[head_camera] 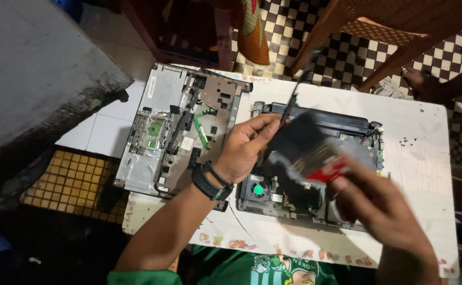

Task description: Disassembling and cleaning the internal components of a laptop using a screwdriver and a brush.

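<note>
My left hand (244, 148), with a black watch on its wrist, pinches the top edge of a flat black part (299, 142) that trails a thin black cable. My right hand (381, 211) holds a brush with a red handle (332, 170), blurred by motion, its bristles against that part. Both hands are above an opened laptop base (347, 132) with a bare circuit board and a fan (259, 189). The laptop's removed top cover (162, 105) lies upside down to the left.
Everything rests on a small white table (426, 158) with a patterned front edge. Several tiny dark screws (408, 141) lie at the right. A wooden chair (389, 31) and a bare foot (418, 79) are behind on a checkered floor.
</note>
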